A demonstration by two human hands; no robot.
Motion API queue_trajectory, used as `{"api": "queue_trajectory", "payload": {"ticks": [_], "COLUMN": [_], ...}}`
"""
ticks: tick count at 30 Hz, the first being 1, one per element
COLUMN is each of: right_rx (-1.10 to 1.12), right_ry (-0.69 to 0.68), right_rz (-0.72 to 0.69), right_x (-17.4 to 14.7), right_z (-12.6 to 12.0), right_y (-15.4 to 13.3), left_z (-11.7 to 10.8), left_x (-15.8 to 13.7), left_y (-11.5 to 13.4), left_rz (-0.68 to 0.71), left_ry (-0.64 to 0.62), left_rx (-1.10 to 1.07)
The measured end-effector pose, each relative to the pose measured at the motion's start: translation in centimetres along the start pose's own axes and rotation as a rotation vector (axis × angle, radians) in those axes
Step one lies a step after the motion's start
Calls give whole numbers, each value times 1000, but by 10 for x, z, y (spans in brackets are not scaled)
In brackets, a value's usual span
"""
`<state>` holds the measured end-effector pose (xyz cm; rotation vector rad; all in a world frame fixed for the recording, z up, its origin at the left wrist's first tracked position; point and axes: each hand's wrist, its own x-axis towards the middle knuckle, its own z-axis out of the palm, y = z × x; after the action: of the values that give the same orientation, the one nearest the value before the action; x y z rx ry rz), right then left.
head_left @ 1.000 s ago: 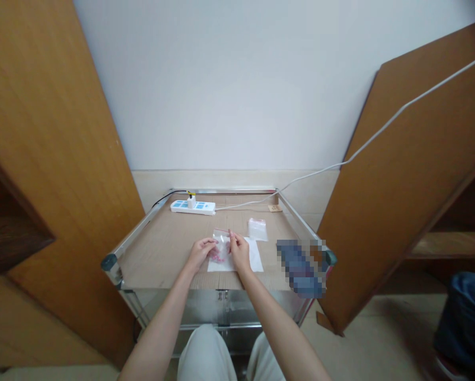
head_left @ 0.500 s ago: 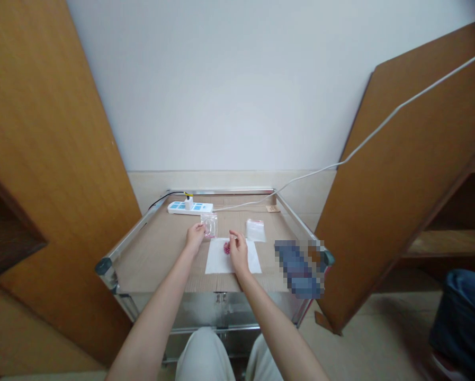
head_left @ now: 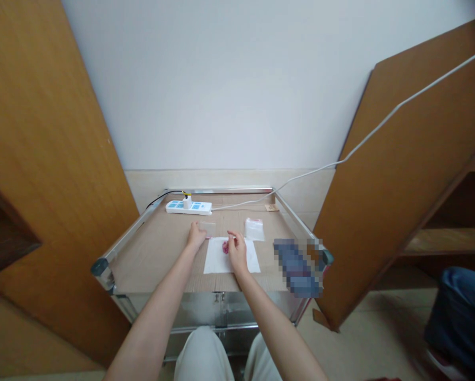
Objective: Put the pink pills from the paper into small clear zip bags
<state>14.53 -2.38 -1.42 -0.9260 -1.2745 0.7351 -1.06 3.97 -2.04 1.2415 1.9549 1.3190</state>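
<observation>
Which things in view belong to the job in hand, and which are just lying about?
In use, it seems:
clear bag at the left hand
pink bits beside the right hand
white sheet under the bits
pack of bags, probably

Lying about:
power strip
white cord
small card
blurred dark item

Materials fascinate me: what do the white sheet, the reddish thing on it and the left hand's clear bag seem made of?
White sheet: probably matte paper, given its flat surface; possibly cloth.
Reddish thing: perhaps plastic or glass beads, looking speckled; finish too small to tell.
Clear bag: likely thin, smooth plastic, being see-through.
</observation>
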Motion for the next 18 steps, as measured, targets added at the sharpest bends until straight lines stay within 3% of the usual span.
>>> {"api": "queue_trajectory", "payload": {"ticks": [5,9,18], "right_rx": [-29,-54,-99], "right_ry": [10,29,22], "right_rz": [6,-15,-44], "right_x": [0,-1,-1], "right_z": [0,-1,-1], "right_y": [0,-1,-7], "left_z": [-2,-4,-8], "left_x": [-16,-37,-63], "left_y": [6,9,-12], "left_rz": [101,163,201], "left_ry": [89,147,128], "left_rx": [224,102,-6]}}
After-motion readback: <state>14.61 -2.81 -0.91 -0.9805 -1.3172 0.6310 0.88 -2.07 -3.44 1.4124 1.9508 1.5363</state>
